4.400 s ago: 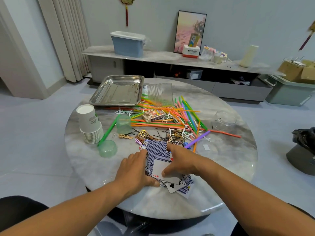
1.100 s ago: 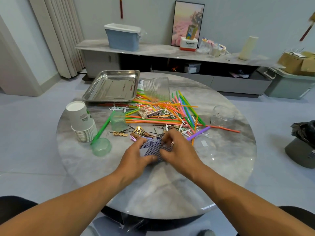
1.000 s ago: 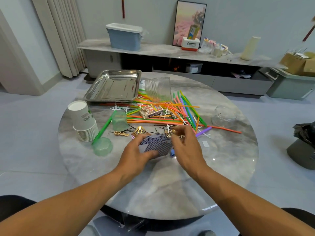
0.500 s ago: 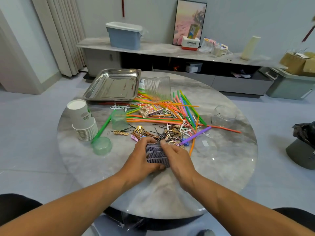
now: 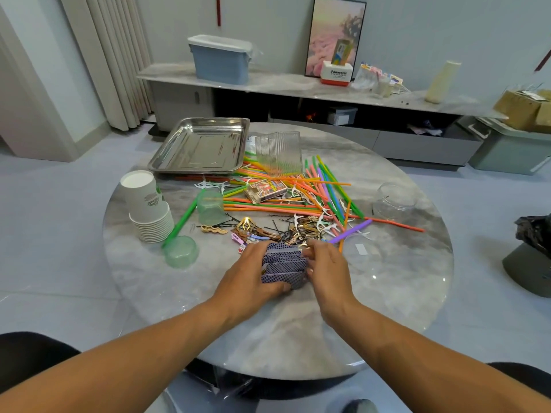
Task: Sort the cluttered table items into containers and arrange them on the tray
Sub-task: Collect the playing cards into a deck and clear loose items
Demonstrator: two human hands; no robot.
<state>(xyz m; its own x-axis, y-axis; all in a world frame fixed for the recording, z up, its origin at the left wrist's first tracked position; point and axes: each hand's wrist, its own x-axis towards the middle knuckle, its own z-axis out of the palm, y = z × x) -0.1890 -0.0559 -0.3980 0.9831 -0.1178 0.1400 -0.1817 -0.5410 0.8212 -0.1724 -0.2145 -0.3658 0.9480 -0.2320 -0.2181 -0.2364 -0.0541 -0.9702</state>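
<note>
A gathered pack of blue-backed playing cards (image 5: 283,265) stands on edge on the round marble table (image 5: 387,278). My left hand (image 5: 252,277) grips the pack from the left, thumb under its near side. My right hand (image 5: 326,268) holds its right edge with curled fingers. Just beyond lie hair clips and bobby pins (image 5: 268,231), floss picks (image 5: 325,225) and a spread of coloured straws (image 5: 298,201). A red card box (image 5: 265,189) lies among the straws. The steel tray (image 5: 199,146) sits at the far left, with nothing in it.
A stack of paper cups (image 5: 147,208) stands at the left. Two green plastic cups (image 5: 210,207) (image 5: 181,255) lie near it. A ribbed clear container (image 5: 278,153) stands beside the tray and a clear glass jar (image 5: 393,199) at the right.
The scattered cards have been swept together into one pack between both hands. In the last half second the pack was squared up and both hands shifted slightly.
</note>
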